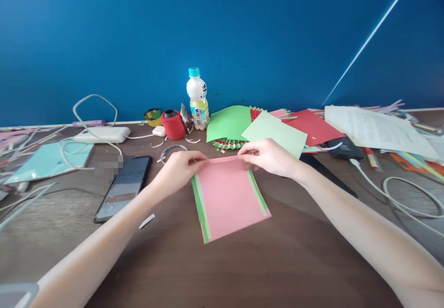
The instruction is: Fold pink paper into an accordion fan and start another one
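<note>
The pink paper [231, 197] lies on the brown table [263, 271], its far corners hidden under fingers. The left hand [182, 169] and right hand [262, 155] each pinch its far edge. The blue wall [138, 35] rises behind; the phone [126, 187] is partly blurred.

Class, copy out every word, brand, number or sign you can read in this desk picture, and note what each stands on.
Phone screen: "07 02", faint; anything before it is unclear.
Bottle: lettering and a barcode, too small to read.
Small printed piece beside it: too small to read.
White sheet: lines of print, too blurred to read.
Pink paper: no text visible.
</note>
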`<state>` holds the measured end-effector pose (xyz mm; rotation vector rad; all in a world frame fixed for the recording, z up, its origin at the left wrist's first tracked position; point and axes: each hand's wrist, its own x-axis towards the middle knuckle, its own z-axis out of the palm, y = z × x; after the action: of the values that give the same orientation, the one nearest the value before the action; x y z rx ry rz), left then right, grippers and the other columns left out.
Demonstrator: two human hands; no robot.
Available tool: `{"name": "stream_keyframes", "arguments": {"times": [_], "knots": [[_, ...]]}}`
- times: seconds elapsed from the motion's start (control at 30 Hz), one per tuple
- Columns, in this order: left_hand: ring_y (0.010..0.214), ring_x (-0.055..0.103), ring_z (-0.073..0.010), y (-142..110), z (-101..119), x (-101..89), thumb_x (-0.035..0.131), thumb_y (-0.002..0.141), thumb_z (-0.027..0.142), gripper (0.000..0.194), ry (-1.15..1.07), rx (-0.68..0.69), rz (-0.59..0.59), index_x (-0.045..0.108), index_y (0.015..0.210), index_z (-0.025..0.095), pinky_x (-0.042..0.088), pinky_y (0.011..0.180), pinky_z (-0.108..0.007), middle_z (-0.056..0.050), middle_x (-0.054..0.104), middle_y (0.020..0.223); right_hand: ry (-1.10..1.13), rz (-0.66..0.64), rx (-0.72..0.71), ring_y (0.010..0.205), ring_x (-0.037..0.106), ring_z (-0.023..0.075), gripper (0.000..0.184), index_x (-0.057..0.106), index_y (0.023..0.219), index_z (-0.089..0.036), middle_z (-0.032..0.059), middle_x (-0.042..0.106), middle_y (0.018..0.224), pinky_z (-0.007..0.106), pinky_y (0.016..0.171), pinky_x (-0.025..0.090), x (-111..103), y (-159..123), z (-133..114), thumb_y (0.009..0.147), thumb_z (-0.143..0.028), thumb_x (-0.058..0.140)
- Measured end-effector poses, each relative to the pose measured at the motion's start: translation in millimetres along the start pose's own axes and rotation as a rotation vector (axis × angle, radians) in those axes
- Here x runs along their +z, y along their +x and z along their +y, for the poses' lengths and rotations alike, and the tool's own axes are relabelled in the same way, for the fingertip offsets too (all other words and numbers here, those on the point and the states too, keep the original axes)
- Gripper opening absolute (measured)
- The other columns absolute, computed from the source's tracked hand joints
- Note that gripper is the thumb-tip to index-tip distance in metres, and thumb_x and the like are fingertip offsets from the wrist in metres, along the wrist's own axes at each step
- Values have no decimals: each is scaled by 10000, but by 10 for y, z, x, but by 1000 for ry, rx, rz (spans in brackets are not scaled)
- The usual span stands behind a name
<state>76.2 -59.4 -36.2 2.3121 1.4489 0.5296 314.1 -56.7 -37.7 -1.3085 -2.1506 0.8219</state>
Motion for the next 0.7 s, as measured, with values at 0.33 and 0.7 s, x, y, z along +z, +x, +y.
{"name": "stream_keyframes", "arguments": {"times": [0.33, 0.7], "knots": [[991, 561, -190, -180, 6, -51, 455, 846, 214, 173, 430, 458, 615, 599, 940, 228, 427, 813, -345, -41, 640, 989, -549, 467, -467, 1035, 558, 216, 268, 637, 985, -232, 45, 613, 1132, 379, 834, 448, -71, -111, -43, 892, -270, 388], [697, 520, -146, -101, -147, 339, 410, 832, 240, 120, 350, 381, -167, 499, 790, 172, 382, 617, -251, -30, 569, 794, -385, -345, -142, 707, 511, 142, 106, 600, 725, -195, 5, 618, 738, 239, 559, 316, 84, 40, 160, 754, -288, 558]]}}
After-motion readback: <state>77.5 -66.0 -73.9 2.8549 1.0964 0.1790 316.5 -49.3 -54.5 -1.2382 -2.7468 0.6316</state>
